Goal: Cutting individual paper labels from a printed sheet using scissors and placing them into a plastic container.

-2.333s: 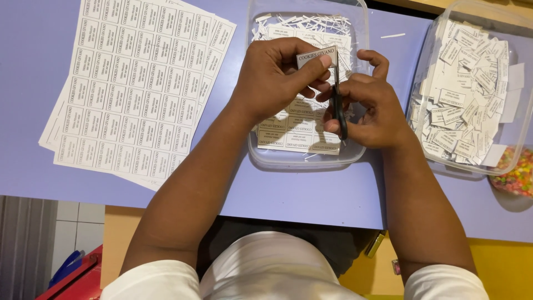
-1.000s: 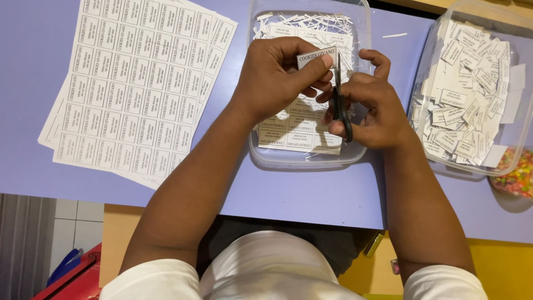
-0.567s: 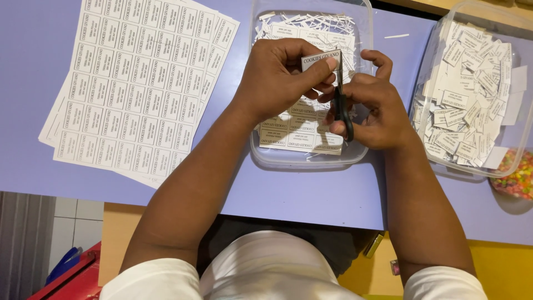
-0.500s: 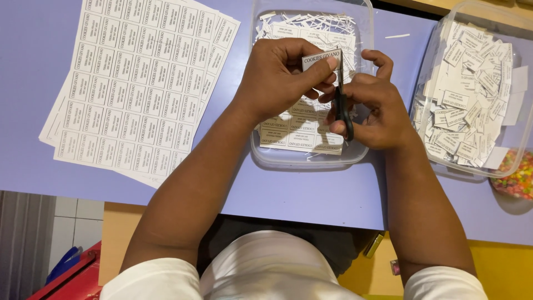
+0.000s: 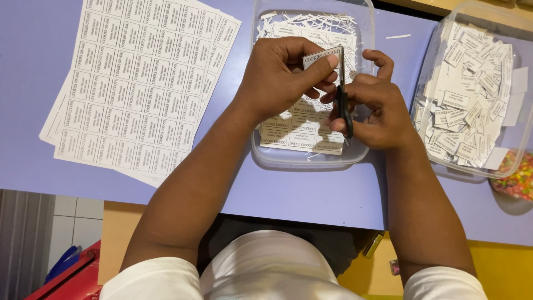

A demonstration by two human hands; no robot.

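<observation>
Above the clear tub (image 5: 266,158), the left hand (image 5: 277,75) pinches a small label (image 5: 321,56) taut while the right hand (image 5: 377,114) grips black scissors (image 5: 344,103) against its edge, so trimmings fall inside.

A small printed label (image 5: 322,57) is pinched by the left hand (image 5: 277,75) while black scissors (image 5: 344,103) are held by the right hand (image 5: 375,108) over a clear tub (image 5: 311,161) on the lilac worktop (image 5: 311,194).

right tub (image 5: 438,39): cut by edge | scissors (image 5: 345,108): handles hidden | sweets (image 5: 516,180): perhaps, blurred
</observation>
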